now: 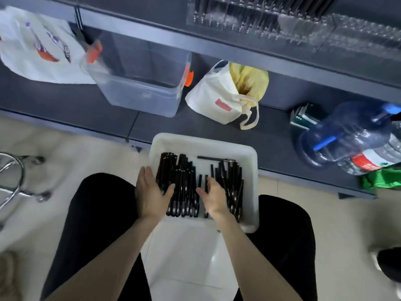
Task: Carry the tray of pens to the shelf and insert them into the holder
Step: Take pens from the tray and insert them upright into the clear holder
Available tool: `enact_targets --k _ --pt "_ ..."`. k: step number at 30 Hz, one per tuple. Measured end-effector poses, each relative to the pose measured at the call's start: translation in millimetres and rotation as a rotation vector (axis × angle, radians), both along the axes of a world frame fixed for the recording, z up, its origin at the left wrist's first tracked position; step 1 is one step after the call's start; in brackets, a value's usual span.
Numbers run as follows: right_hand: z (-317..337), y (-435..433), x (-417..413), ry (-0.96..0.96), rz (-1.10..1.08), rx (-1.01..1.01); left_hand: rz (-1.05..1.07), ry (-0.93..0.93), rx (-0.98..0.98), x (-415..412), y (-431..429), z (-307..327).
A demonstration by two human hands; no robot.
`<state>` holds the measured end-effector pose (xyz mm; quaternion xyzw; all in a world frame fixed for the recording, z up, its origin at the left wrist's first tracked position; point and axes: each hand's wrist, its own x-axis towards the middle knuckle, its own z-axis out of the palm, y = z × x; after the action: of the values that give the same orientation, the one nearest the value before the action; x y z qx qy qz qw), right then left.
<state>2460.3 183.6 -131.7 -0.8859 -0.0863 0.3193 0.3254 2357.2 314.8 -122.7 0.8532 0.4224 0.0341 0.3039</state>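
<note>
A white plastic tray (249, 157) rests across my knees, its far edge over the low dark shelf. Several black pens (184, 183) lie in it in two loose bunches. My left hand (152, 194) lies flat over the left bunch, fingers straight, thumb pointing inward. My right hand (213, 195) lies flat over the right bunch, fingers spread. Neither hand grips a pen. A clear acrylic pen holder (249, 20) with rows of slots stands on the upper shelf, far above the tray; it is blurred.
On the low shelf (65, 101) stand a clear storage bin (141, 92) with orange latches, a white tote bag (219, 98) with yellow contents, a printed white bag (39, 46) and blue water jugs (347, 135). A chrome stool base (15, 177) is at the left.
</note>
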Motion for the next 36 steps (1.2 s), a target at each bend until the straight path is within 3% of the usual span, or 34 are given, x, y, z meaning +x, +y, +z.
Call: enact_targets --k 4,12,19,28,33,36 --pt "-12.8 11.3 -13.5 0.118 0.014 -0.017 0.053 0.019 -0.014 -0.6 -1.0 -8.6" --pt "-26.1 25.9 -13.5 0.028 0.111 -0.211 0.063 0.042 0.046 1.0 -3.6 -15.9" --pt "-34.9 30.7 -16.4 0.017 0.104 -0.228 0.067 0.055 0.052 1.9 -3.8 -17.7" --pt "-2.8 13.8 3.9 0.012 -0.139 0.108 0.087 -0.075 -0.013 11.6 4.9 3.0" --pt "53.4 -0.3 41.7 0.118 -0.086 0.268 -0.250 -0.225 -0.193 48.4 20.2 43.6" --pt "97.4 -6.8 63.0 0.077 -0.081 0.440 -0.428 -0.273 -0.234 79.3 31.8 74.3"
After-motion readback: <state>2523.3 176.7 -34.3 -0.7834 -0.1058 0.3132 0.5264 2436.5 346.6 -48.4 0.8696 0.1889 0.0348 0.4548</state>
